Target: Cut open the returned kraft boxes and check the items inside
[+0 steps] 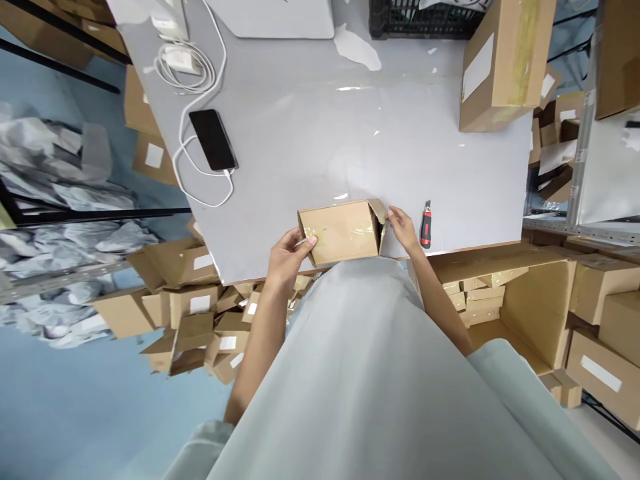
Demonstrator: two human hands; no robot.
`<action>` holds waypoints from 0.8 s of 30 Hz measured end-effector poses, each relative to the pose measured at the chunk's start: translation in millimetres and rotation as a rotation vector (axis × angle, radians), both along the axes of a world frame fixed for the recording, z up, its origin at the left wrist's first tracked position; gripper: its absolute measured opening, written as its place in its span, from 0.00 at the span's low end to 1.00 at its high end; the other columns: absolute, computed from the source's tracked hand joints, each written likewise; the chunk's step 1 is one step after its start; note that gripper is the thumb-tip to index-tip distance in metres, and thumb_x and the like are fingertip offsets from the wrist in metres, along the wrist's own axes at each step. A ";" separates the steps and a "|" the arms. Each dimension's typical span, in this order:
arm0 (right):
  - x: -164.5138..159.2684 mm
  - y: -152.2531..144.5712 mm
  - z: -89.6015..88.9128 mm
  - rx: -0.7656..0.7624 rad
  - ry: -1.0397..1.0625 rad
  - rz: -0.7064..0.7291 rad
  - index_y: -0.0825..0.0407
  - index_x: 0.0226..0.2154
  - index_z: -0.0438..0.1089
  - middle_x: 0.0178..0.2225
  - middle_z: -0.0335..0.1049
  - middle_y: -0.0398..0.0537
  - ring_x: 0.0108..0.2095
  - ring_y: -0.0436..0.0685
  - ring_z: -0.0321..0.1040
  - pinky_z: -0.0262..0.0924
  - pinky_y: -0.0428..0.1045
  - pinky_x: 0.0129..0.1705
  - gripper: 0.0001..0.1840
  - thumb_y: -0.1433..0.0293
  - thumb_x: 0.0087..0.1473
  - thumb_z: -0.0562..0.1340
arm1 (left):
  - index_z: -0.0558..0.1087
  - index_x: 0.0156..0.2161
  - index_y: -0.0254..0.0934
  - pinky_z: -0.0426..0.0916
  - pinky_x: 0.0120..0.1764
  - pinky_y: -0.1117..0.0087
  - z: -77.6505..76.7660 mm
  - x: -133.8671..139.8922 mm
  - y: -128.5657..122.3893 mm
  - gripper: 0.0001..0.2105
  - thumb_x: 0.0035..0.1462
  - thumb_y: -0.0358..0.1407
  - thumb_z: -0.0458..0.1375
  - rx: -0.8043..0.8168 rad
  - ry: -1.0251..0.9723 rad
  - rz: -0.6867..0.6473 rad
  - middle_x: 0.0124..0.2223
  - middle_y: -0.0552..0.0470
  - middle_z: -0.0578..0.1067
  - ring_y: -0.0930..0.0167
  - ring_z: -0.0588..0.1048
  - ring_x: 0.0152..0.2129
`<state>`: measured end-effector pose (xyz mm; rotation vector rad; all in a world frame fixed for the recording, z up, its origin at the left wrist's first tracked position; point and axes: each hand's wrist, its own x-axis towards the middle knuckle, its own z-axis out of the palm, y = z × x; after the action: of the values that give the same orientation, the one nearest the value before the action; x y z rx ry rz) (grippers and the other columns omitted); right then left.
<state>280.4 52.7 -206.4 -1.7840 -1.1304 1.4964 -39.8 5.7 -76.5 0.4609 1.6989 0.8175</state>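
A small brown cardboard box [343, 230] lies at the near edge of the grey table, close against my body. Clear tape shines on both of its ends. My left hand [290, 252] grips its left end, thumb on top and fingers at the side. At the right end a flap stands partly open over a dark gap, and my right hand [403, 228] pinches that flap between thumb and fingers. Just right of my right hand, a red and black utility knife [425, 227] rests on the table. What the box contains is hidden.
A black phone [213, 140] on a white cable lies at the left. Along the back are a silver laptop [280, 19], a black crate [425, 23] and a tall taped carton [505, 67]. Opened boxes [185, 300] pile on the floor; a large carton [535, 313] stands below right.
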 end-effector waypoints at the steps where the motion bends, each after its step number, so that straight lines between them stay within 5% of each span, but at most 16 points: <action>1: -2.9 -1.2 0.4 -0.005 0.016 -0.006 0.55 0.62 0.76 0.64 0.79 0.65 0.60 0.69 0.79 0.74 0.64 0.65 0.43 0.37 0.65 0.61 | 0.83 0.52 0.40 0.79 0.61 0.54 0.0 0.1 -0.4 0.37 0.39 0.57 0.82 0.007 -0.004 -0.001 0.58 0.42 0.85 0.55 0.82 0.57; 17: -19.7 -5.8 25.7 -0.091 -0.036 -0.012 0.51 0.59 0.80 0.65 0.79 0.60 0.61 0.64 0.79 0.70 0.58 0.68 0.43 0.33 0.63 0.62 | 0.82 0.52 0.40 0.82 0.51 0.59 -16.1 -17.6 -10.3 0.38 0.41 0.62 0.80 0.051 0.006 -0.040 0.50 0.43 0.86 0.59 0.84 0.49; 24: -14.3 -15.8 87.1 -0.005 0.020 0.031 0.47 0.61 0.80 0.65 0.79 0.57 0.61 0.67 0.78 0.73 0.62 0.65 0.43 0.32 0.66 0.59 | 0.82 0.52 0.39 0.80 0.58 0.54 -10.3 0.1 -7.1 0.38 0.42 0.62 0.79 0.095 0.027 -0.059 0.56 0.41 0.86 0.57 0.84 0.53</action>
<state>266.1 36.9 -119.3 -1.7584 -1.1504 1.5336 -39.7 -1.4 -86.8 0.5870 1.6681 0.8547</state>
